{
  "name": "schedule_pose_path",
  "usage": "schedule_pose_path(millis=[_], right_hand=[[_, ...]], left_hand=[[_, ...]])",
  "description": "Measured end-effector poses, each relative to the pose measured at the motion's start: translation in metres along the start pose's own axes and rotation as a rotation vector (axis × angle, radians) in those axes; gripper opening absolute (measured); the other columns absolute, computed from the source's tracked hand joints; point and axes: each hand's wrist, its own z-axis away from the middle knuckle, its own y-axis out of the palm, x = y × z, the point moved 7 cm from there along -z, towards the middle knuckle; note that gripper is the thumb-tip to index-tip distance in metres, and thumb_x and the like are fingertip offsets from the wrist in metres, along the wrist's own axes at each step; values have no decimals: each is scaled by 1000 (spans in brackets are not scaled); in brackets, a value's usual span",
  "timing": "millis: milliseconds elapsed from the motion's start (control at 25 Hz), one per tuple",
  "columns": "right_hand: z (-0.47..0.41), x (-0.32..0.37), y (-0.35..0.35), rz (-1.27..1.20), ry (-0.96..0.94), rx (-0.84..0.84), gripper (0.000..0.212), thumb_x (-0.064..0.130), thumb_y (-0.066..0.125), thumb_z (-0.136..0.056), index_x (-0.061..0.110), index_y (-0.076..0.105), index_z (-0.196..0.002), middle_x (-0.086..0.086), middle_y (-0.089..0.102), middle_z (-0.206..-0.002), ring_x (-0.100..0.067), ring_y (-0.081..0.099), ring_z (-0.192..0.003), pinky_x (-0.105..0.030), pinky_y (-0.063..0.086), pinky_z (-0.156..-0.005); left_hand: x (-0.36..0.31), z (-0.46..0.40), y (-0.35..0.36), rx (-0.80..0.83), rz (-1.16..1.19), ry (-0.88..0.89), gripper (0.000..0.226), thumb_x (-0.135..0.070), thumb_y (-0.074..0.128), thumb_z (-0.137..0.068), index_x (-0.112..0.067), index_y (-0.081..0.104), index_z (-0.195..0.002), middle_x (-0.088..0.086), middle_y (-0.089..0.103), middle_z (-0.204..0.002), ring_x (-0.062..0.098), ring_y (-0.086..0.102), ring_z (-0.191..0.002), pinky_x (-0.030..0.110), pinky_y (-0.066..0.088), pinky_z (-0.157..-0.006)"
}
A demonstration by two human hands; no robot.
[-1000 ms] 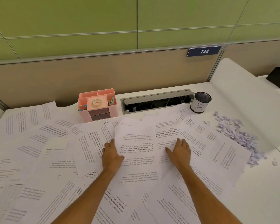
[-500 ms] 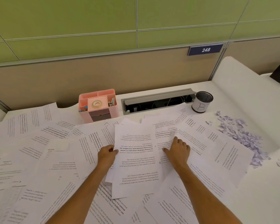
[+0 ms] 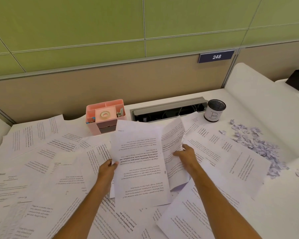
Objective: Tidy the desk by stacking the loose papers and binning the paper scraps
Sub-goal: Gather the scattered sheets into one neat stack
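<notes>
As my left hand (image 3: 109, 167) & right hand (image 3: 185, 155) pinched the sheets (image 3: 141, 163) by their side edges, they sagged — thin, floppy, prob. slippery.

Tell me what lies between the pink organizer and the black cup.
In the head view, the grey cable tray set into the desk lies between the pink organizer and the black cup.

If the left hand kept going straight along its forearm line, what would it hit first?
Probably the pink desk organizer, beyond the sheet that the left hand holds; depth is hard to judge, and it would cross loose papers first if low.
</notes>
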Motion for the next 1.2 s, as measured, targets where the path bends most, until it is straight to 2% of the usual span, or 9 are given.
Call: schedule_pose_path(millis=[120,280,440,520,720,880,1040,1120,1200], right_hand=[[12,16,7,37,-46,109,29,-2,64,-79,3,67,-108,-15,73,-102,-29,72,-82,-41,60,-74],[23,25,19,-6,-59,263,30,-2,59,-83,5,66,-111,-12,73,-105,-29,72,-88,-38,59,-71],[27,27,18,-230,-1,352,34,0,58,-82,3,63,-116,-17,72,-109,-35,69,-97,-43,58,-75],[29,31,18,-320,5,386,44,4,63,-73,1,62,-118,-20,70,-112,-39,67,-101,-47,58,-79],[30,37,17,-295,-22,355,59,6,63,-65,0,57,-123,-20,69,-115,-40,66,-104,-51,56,-84],[42,38,28,-283,-29,411,55,9,63,-68,3,58,-122,-18,69,-116,-36,67,-102,-46,57,-81],[63,39,53,-291,-46,500,22,12,52,-87,9,71,-98,-11,74,-92,-28,70,-81,-36,58,-68],[67,34,59,-219,-71,490,30,10,49,-93,17,70,-74,-5,69,-74,-25,63,-69,-30,54,-61],[71,28,60,-185,-83,471,20,17,57,-88,17,66,-71,-5,65,-69,-25,59,-68,-30,53,-60]], left_hand=[[-3,2,1,24,45,-7,20,-11,57,-96,-19,64,-113,-1,67,-110,22,63,-104,43,48,-99],[-7,0,7,126,142,-24,39,-19,61,-94,-11,57,-132,3,61,-133,24,58,-119,47,42,-107],[-17,6,17,223,336,-67,23,-15,51,-97,-11,64,-117,6,72,-112,23,70,-99,39,59,-79],[-24,9,18,266,421,-74,24,-15,48,-98,-10,65,-114,7,73,-109,22,72,-94,38,61,-72],[-27,11,20,317,518,-132,40,-18,40,-102,-14,79,-96,10,73,-110,24,72,-96,44,59,-81],[-23,12,25,352,471,-135,37,-18,41,-101,-13,78,-100,15,70,-114,30,70,-98,50,56,-85],[-4,18,45,389,419,-237,33,-19,46,-99,-6,60,-126,23,62,-127,41,58,-117,60,43,-101],[4,22,54,393,406,-267,31,-18,46,-100,-6,58,-126,22,63,-125,42,56,-119,60,40,-103],[11,24,58,386,372,-285,30,-17,49,-99,-4,59,-125,22,64,-124,41,57,-119,59,41,-103]])
